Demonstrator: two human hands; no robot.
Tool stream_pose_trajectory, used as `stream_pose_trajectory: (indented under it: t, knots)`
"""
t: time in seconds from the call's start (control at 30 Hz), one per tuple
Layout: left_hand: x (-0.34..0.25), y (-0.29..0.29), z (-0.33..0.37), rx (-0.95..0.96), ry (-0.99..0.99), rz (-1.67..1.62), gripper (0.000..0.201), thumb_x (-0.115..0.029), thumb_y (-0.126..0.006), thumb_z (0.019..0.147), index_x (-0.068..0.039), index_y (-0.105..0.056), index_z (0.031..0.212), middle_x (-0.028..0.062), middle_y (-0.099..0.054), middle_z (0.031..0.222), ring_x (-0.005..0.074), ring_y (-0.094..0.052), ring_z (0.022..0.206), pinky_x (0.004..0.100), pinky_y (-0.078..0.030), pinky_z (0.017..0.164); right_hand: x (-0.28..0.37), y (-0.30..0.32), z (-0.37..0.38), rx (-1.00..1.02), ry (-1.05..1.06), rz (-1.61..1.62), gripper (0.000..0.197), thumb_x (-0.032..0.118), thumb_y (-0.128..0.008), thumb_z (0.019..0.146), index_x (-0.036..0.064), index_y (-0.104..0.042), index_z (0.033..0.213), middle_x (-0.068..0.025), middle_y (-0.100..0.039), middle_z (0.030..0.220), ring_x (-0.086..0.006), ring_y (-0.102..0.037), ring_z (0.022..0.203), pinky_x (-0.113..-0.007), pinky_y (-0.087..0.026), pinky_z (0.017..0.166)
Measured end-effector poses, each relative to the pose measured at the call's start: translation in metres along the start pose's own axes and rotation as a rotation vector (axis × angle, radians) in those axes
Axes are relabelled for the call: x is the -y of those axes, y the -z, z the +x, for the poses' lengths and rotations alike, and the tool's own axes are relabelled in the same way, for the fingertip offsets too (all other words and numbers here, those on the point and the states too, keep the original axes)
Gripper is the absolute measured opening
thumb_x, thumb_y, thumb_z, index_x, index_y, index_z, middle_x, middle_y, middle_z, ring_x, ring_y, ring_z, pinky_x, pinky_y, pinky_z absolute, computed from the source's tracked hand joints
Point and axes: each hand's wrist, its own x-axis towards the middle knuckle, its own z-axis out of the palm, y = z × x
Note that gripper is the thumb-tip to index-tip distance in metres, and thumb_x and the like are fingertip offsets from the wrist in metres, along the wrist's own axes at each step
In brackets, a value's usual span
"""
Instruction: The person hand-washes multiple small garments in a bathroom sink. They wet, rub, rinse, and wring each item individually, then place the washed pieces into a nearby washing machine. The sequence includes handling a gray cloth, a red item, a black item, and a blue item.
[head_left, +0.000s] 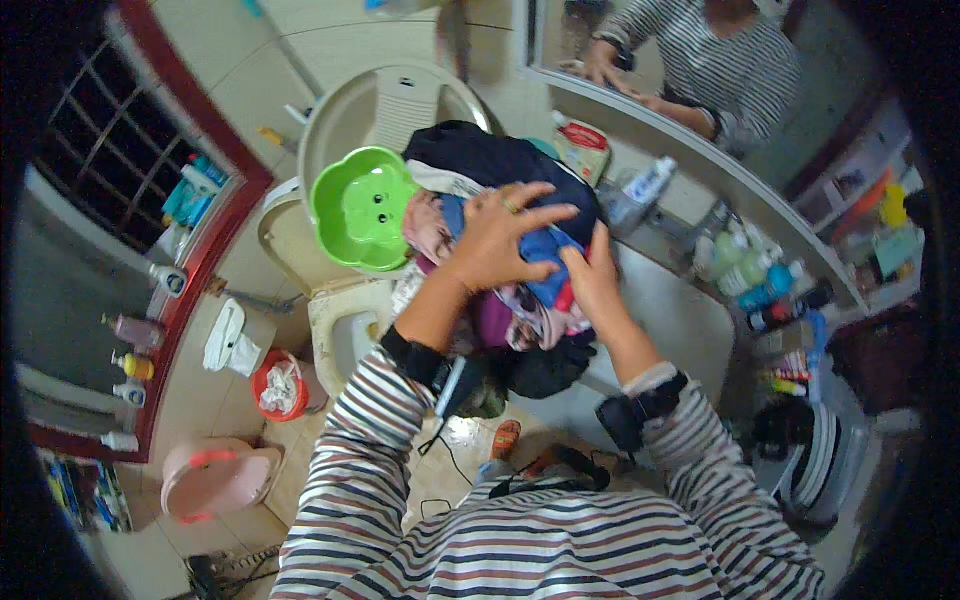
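Note:
A heap of mixed clothes lies in front of me on a pale counter (690, 330). At its far side is a dark navy garment (500, 155); pink patterned cloth (430, 228) shows on the left and black cloth (550, 372) hangs at the near edge. My left hand (505, 238) rests on top with its fingers spread, touching a blue garment (545, 260). My right hand (597, 285) grips the right side of that blue garment, thumb on top and the other fingers mostly hidden. A green basin (335, 235) with a flower-shaped rim touches the heap's left side.
Behind stands a large beige washtub (312, 135) with a ribbed washboard part. A toilet (325, 325), red bin (262, 390) and pink tub (180, 470) are at the left. Several bottles (750, 265) and a toothpaste tube (650, 180) line the right, under a mirror (590, 50).

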Motion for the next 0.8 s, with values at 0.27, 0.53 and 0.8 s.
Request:
stream_pose_trajectory:
  t: [0.27, 0.53, 0.8]
  knots:
    - [0.005, 0.003, 0.014, 0.064, -0.001, 0.032, 0.068, -0.035, -0.072, 0.058, -0.033, -0.048, 0.122, 0.0041, -0.041, 0.129, 0.0301, -0.040, 0.115, 0.0482, -0.027, 0.093, 0.005, 0.041, -0.015, 0.122, 0.022, -0.345, 0.063, 0.031, -0.052, 0.082, 0.0028, -0.027, 0.132, -0.0220, -0.039, 0.127, -0.0336, -0.037, 0.119, -0.039, -0.029, 0.098]
    - [-0.003, 0.016, 0.029, 0.135, -0.099, 0.024, 0.064, -0.028, -0.071, 0.064, -0.021, -0.047, 0.124, 0.0118, -0.043, 0.127, 0.0299, -0.040, 0.117, 0.0400, -0.030, 0.098, -0.003, 0.207, -0.159, 0.073, -0.260, -0.533, 0.036, 0.016, -0.058, 0.077, 0.0092, -0.052, 0.112, -0.0146, -0.052, 0.113, -0.0290, -0.045, 0.109, -0.037, -0.034, 0.093]
    - [-0.013, 0.020, 0.047, 0.223, -0.158, 0.109, 0.053, -0.022, -0.062, 0.075, -0.012, -0.046, 0.125, 0.0130, -0.043, 0.127, 0.0280, -0.037, 0.119, 0.0374, -0.027, 0.100, -0.007, 0.340, -0.306, -0.314, -0.670, -1.206, 0.047, 0.028, -0.067, 0.069, 0.0164, -0.052, 0.112, -0.0156, -0.050, 0.113, -0.0354, -0.044, 0.105, -0.045, -0.036, 0.087]
